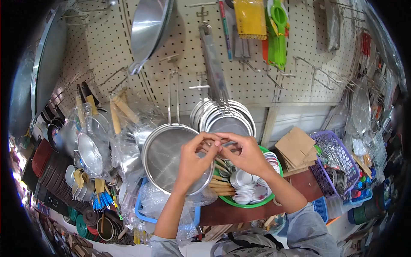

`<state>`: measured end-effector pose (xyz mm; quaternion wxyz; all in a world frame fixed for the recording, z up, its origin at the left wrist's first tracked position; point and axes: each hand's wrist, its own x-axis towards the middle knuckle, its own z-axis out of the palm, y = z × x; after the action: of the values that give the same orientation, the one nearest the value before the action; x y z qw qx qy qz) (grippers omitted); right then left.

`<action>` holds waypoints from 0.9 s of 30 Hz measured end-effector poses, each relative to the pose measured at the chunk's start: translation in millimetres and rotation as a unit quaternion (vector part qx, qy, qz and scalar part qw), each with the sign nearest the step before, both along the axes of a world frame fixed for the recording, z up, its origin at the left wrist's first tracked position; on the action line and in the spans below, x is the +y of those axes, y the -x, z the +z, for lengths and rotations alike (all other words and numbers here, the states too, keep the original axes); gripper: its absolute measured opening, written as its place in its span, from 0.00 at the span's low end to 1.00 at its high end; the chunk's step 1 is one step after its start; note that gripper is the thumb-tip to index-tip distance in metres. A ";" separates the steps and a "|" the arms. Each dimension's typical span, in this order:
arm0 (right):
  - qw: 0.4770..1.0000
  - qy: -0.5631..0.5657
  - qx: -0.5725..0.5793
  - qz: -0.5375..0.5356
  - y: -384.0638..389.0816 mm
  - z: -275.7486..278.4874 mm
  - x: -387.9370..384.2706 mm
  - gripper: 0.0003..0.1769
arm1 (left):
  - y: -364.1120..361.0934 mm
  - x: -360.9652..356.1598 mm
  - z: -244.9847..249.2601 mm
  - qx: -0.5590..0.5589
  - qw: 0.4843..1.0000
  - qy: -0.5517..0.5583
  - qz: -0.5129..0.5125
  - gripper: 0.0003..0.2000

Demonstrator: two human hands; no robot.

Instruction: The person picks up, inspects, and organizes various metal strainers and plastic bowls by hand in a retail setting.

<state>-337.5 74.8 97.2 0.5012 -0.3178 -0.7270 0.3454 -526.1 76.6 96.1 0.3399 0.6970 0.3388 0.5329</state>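
Both hands are raised at the middle of the view, their fingertips meeting. My left hand has its fingers bent together in front of a large round mesh strainer, which hangs by its wire handle. My right hand curls toward the left one, thumb and fingers pressed together. Whatever is between the fingertips is too small to make out. Just behind the hands hangs a stack of round strainers. Below them a green basin holds white dishes and wooden-handled tools.
Behind is a pegboard with metal hooks. Bagged pans hang at left. At right are cardboard pieces and a purple basket of utensils. A blue tray sits at lower left, by a reddish-brown surface.
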 end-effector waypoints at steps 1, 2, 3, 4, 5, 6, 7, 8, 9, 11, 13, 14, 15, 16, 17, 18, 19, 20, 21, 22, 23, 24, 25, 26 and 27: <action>1.000 0.005 0.004 -0.001 -10.0 -5.3 -5.4 0.21 | -11.0 -3.0 -6.5 -0.020 0.999 0.016 -0.021 0.06; 1.000 0.010 0.009 -0.002 -20.4 -11.1 -9.9 0.21 | -21.3 -5.1 -12.9 -0.032 0.999 0.024 -0.027 0.06; 1.000 0.015 0.013 -0.004 -31.7 -17.3 -14.0 0.21 | -32.2 -8.2 -17.6 -0.027 0.998 0.040 -0.042 0.06; 0.999 0.044 0.030 0.000 -43.4 -25.9 -18.0 0.21 | -43.3 -12.1 -22.3 -0.022 0.997 0.056 -0.058 0.05; 0.997 0.059 0.044 -0.007 -67.8 -41.1 -25.5 0.21 | -66.5 -17.2 -29.0 -0.017 0.994 0.075 -0.081 0.05; 0.996 0.070 0.057 -0.009 -82.1 -56.8 -29.3 0.21 | -79.0 -16.9 -39.0 -0.005 0.993 0.069 -0.094 0.05; 0.994 0.081 0.069 -0.012 -97.1 -69.7 -35.5 0.21 | -92.1 -17.8 -49.6 0.009 0.993 0.059 -0.104 0.05; 0.994 0.087 0.061 -0.020 -112.5 -77.5 -43.3 0.22 | -105.8 -19.4 -60.0 0.022 0.992 0.047 -0.114 0.06; 0.993 0.096 0.067 -0.022 -127.8 -84.4 -50.7 0.22 | -120.6 -23.9 -62.9 0.036 0.991 0.034 -0.125 0.06; 0.990 0.114 0.083 -0.029 -158.7 -96.7 -67.4 0.22 | -146.8 -39.5 -61.2 0.096 0.983 0.032 -0.155 0.09; 0.986 0.139 0.085 -0.033 -190.3 -108.6 -84.9 0.23 | -176.2 -44.1 -69.5 0.111 0.974 0.071 -0.183 0.09; 0.984 0.148 0.088 -0.046 -205.1 -117.9 -90.8 0.23 | -191.4 -43.7 -77.2 0.101 0.971 0.068 -0.204 0.09; 0.982 0.156 0.091 -0.060 -219.7 -123.0 -97.4 0.23 | -207.6 -40.0 -87.2 0.092 0.968 0.063 -0.225 0.09; 0.977 0.173 0.102 -0.075 -232.8 -121.8 -106.5 0.23 | -224.3 -36.9 -96.2 0.083 0.964 0.059 -0.247 0.09; 0.975 0.178 0.091 -0.098 -247.0 -124.9 -114.2 0.24 | -241.3 -35.5 -103.9 0.081 0.959 0.065 -0.263 0.08; 0.972 0.183 0.080 -0.120 -262.0 -129.6 -120.5 0.24 | -258.4 -34.5 -110.6 0.078 0.954 0.070 -0.280 0.08; 0.969 0.189 0.070 -0.142 -277.0 -134.5 -126.7 0.24 | -275.0 -34.8 -114.7 0.076 0.949 0.075 -0.296 0.07; 0.972 0.177 0.060 -0.144 -292.2 -139.1 -133.4 0.22 | -291.0 -36.4 -116.4 0.071 0.943 0.080 -0.315 0.07; 0.970 0.168 0.058 -0.164 -304.6 -140.2 -141.1 0.22 | -306.8 -36.2 -120.4 0.082 0.935 0.091 -0.332 0.07; 0.968 0.160 0.056 -0.183 -316.5 -141.7 -149.1 0.21 | -322.5 -35.4 -126.1 0.094 0.927 0.101 -0.348 0.07; 0.966 0.151 0.054 -0.202 -328.0 -143.0 -156.9 0.21 | -337.5 -36.2 -129.5 0.105 0.919 0.112 -0.363 0.07; 0.960 0.160 0.047 -0.223 -339.4 -142.8 -165.0 0.20 | -352.0 -39.0 -127.9 0.118 0.913 0.120 -0.371 0.07; 0.954 0.170 0.041 -0.243 -350.7 -140.8 -173.5 0.19 | -368.1 -40.8 -133.3 0.090 0.915 0.108 -0.377 0.06; 0.947 0.180 0.034 -0.263 -361.5 -138.5 -182.2 0.19 | -384.8 -42.0 -142.4 0.062 0.917 0.098 -0.383 0.05; 0.942 0.183 0.038 -0.278 -371.6 -134.8 -191.2 0.18 | -400.3 -45.9 -143.6 0.033 0.917 0.088 -0.387 0.05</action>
<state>34.1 -116.4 -37.6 0.5376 -0.5801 -0.5143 0.3318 -125.8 30.7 -47.5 0.5682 0.7580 0.0992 0.3046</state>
